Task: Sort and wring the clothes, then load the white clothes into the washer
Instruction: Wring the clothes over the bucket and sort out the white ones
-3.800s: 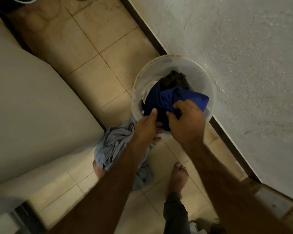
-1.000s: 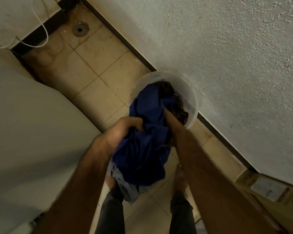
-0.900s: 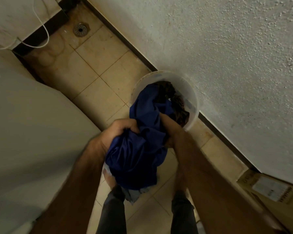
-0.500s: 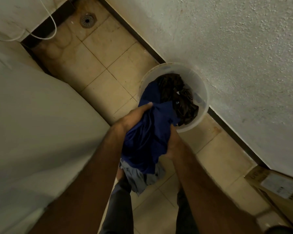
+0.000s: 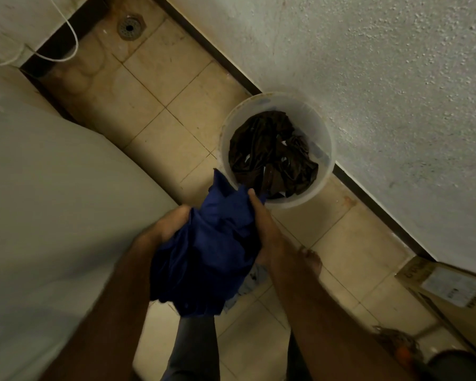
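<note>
Blue cloth (image 5: 204, 251) is gripped bunched between left hand (image 5: 168, 226) and right hand (image 5: 267, 232), frame centre. Just above it, dark clothes (image 5: 270, 152) are seen in a white bucket (image 5: 323, 133) against the wall (image 5: 368, 64). Grey cloth (image 5: 248, 284) is partly hidden below.

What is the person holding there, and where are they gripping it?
A bunched blue garment, held by both hands: left hand on its left side, right hand on its right.

Both forearms reach forward; left hand (image 5: 167, 225) and right hand (image 5: 263, 229) each keep a closed grip, facing inward.
</note>
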Demonstrator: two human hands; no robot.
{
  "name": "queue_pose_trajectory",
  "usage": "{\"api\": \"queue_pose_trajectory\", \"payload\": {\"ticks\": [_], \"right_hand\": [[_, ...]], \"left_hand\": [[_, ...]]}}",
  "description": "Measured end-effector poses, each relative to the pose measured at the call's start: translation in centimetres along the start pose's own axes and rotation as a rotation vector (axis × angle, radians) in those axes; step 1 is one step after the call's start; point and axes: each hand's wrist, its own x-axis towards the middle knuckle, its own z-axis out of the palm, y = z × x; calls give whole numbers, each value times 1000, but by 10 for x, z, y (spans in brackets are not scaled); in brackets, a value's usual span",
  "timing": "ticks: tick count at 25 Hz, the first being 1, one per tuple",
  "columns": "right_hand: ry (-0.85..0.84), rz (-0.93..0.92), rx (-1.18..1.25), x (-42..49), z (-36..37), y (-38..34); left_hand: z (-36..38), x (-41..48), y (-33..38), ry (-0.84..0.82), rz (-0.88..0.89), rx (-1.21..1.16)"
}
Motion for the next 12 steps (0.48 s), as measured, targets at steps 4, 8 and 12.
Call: {"api": "queue_pose_trajectory", "payload": {"ticks": [4,8,12], "right_hand": [[-2,34,-495,-13,28,-16],[132,-37,-866,-35,40,-17],[-63,50,-398,-70,55,22]], "left_hand": [[-8,-15,-19,-107,-72,-204],[-17,16,-42,-124,-128,-561],[-8,30,-37,-242,-209,-342]]}}
